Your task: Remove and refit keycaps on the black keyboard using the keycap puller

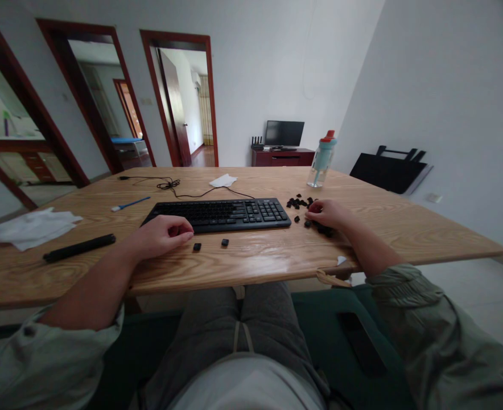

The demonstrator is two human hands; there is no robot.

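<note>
A: A black keyboard (258, 219) lies lengthwise before a seated person on a wooden surface (255, 262), probably squared up so that both ends stay reachable. How are the hands placed?

B: The left hand (164, 234) rests over its front left edge, fingers curled and nearly closed, perhaps steadying itself; whether they hold anything cannot be told. Beyond the right end, the right hand (327, 214) dips among loose keycaps (297, 202), its fingers drawn close together, likely for small pieces; any grip is hidden.

A: And the count?

B: One keyboard, two hands, and two single keycaps (225, 242) set apart near the front edge, perhaps to keep them distinct. The loose ones overlap too much to number. Also present: one bottle (321, 162), one blue-handled brush (131, 204) and one black cylinder (79, 248).
</note>
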